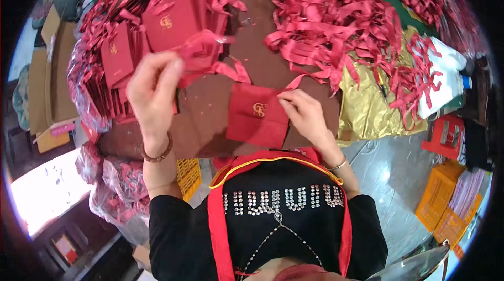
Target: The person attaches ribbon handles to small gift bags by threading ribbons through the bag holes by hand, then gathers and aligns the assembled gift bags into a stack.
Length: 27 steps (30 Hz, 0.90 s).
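A flat red pouch (254,118) with a gold emblem lies on the brown-covered table in front of me. My right hand (304,115) pinches its upper right corner, where a red ribbon (307,78) also runs toward the far pile. Left of the pouch, my left hand (155,89) is raised with thumb and forefinger together on a loose red ribbon (202,45). That ribbon is smeared by motion, so its exact path is unclear. Stacked red pouches (170,21) stand just beyond my left hand.
A heap of red ribboned pouches (336,24) covers the far right, beside a gold sheet (367,108). Clear plastic bags (123,181) hang at the left. A cardboard box (52,76) stands at far left, and orange crates (446,197) sit on the floor at right.
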Each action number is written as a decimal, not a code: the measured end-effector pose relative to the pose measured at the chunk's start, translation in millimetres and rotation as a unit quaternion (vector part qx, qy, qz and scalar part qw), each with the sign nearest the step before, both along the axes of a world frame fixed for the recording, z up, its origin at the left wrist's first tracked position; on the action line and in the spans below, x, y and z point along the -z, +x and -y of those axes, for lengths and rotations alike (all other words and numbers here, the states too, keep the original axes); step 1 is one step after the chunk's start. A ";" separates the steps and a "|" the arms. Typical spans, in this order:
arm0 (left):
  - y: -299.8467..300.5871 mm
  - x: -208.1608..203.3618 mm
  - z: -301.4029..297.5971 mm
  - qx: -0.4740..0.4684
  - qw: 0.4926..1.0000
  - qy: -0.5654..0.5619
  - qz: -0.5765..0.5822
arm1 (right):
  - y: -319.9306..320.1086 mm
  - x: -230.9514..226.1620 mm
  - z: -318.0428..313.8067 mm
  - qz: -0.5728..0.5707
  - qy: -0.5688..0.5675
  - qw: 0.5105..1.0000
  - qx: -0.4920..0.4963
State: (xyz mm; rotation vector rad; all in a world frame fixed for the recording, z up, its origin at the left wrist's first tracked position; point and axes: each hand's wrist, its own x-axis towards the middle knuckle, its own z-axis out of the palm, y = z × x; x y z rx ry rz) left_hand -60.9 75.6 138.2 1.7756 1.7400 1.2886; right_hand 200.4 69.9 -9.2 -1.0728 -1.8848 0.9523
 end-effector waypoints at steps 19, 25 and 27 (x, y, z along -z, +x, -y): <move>6.7 151.0 49.4 0.081 0.967 -0.074 -0.232 | -42.2 -0.5 -26.3 0.208 0.105 0.971 -0.051; 11.6 145.8 54.8 0.040 0.975 -0.003 -0.218 | -54.1 -2.4 -17.4 0.233 0.130 0.962 -0.059; 15.6 142.4 55.9 0.050 0.981 -0.002 -0.190 | -54.5 -6.3 -16.1 0.233 0.130 0.961 -0.068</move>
